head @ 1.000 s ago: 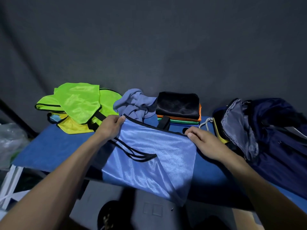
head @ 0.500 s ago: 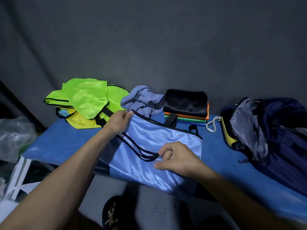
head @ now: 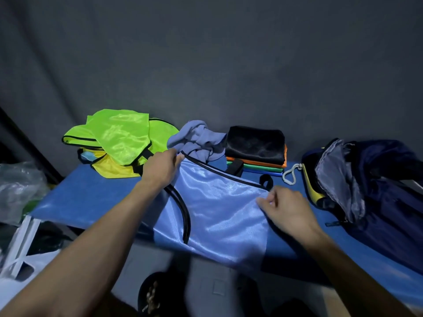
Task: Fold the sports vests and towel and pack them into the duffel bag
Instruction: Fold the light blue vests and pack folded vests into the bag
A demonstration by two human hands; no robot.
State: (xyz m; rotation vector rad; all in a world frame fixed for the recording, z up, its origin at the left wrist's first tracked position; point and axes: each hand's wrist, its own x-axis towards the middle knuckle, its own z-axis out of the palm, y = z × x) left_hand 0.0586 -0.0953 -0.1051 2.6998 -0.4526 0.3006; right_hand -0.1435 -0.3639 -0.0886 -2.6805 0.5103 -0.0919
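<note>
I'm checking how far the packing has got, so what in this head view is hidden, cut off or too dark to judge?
- Duffel bag: interior dark, right side cut by the frame edge; contents unreadable.
- Folded stack: lower vests covered by the black one on top; count uncertain.
- Yellow vest: mostly under the green vest.
- Blue vest: near hem hangs over the table edge.
- Right hand fingertips: motion-blurred.

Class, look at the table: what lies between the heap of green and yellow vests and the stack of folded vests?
In the head view, the crumpled grey-blue towel lies between the vest heap and the folded stack.
</note>
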